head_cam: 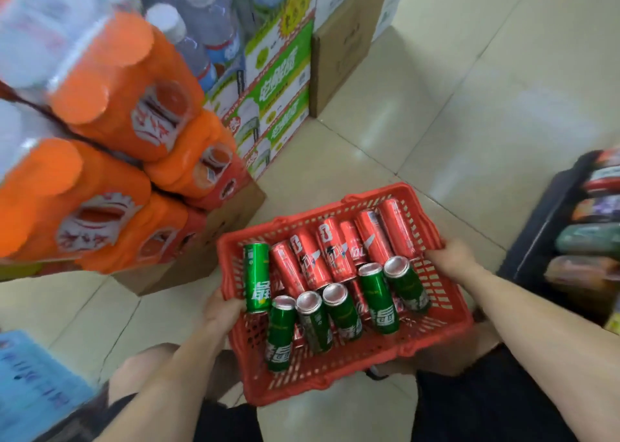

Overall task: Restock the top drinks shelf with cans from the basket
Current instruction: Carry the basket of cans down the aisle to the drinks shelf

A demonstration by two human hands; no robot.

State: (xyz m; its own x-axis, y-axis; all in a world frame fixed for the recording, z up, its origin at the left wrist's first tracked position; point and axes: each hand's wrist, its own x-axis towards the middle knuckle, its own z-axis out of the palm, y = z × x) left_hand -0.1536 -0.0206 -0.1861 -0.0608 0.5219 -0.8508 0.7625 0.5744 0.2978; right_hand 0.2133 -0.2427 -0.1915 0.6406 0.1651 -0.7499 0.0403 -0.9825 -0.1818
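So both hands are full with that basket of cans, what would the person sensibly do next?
Probably set the red plastic basket down somewhere steady, freeing a hand. The left hand and right hand each grip a side, so neither can pick up a green can or red can, and no top shelf is in view here.

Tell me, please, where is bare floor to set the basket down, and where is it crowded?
Bare floor lies ahead of the red basket, between the green-and-white cartons and the dark rack. It is crowded on the left, where orange bottle packs sit on cardboard boxes.
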